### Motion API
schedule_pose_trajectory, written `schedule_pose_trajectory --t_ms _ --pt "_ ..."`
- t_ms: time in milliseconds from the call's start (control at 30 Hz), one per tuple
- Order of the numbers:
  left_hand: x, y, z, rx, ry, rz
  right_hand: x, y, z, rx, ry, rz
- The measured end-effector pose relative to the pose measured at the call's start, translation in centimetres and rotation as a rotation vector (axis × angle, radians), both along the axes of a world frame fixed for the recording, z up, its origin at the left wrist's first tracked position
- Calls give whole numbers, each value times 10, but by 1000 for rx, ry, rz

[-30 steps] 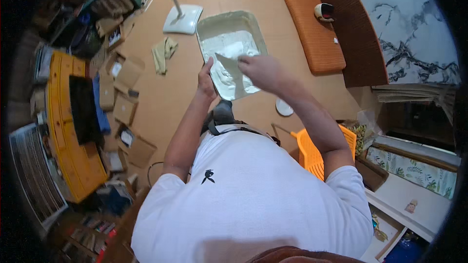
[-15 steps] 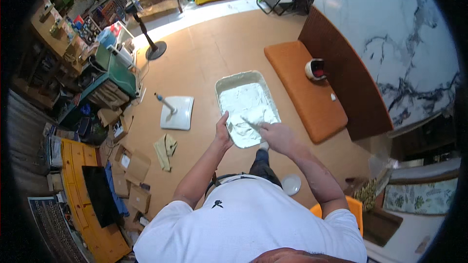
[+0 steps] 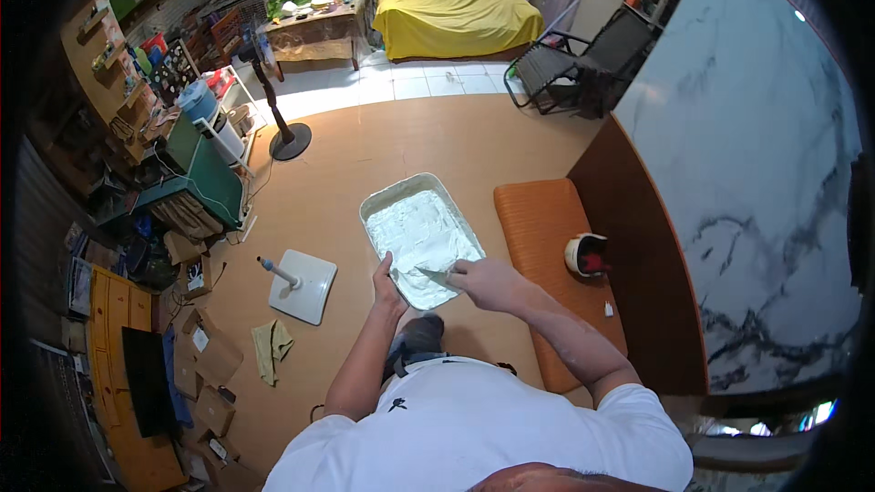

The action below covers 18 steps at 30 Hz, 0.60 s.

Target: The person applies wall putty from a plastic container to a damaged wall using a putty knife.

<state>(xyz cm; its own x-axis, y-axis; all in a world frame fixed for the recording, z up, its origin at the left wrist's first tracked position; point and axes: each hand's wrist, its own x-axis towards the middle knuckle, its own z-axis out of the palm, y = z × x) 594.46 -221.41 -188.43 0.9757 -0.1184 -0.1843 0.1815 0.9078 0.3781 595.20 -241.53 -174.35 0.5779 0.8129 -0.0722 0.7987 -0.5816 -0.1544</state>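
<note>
A rectangular whitish tub (image 3: 364, 212) with rounded corners is held out before me, tilted a little to the left. Thick white paste (image 3: 415, 223), smeared and uneven, covers its bottom. Against the near left rim, my left hand (image 3: 388, 290) is closed on the tub, its thumb up along the side. My right hand (image 3: 481, 282) is wrapped round the handle of a scraper (image 3: 432, 272), whose blade lies in the paste near the tub's close end. The handle is mostly hidden in my fist, and paste coats part of the blade.
To the right stands an orange padded bench (image 3: 538, 228) with a helmet (image 3: 585, 255) on it. A white square base with a post (image 3: 303, 286) and a crumpled cloth (image 3: 271, 349) lie on the left floor. Farther off are a fan stand (image 3: 291, 140) and a folding chair (image 3: 565, 73).
The view has tipped up and turned, showing more of the far room. Both hands and the tub have swung leftward, and the scraper with its paste has moved lower into the tub.
</note>
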Motion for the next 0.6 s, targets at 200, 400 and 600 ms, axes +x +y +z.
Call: schedule_pose_trajectory --t_ms 200,400,600 --pt "281 38 8 -6 68 72 306 49 11 102 8 48" --pt "581 70 59 -27 50 24 583 85 55 56 16 39" --pt "875 61 69 -9 60 -61 867 93 57 81 -112 73"
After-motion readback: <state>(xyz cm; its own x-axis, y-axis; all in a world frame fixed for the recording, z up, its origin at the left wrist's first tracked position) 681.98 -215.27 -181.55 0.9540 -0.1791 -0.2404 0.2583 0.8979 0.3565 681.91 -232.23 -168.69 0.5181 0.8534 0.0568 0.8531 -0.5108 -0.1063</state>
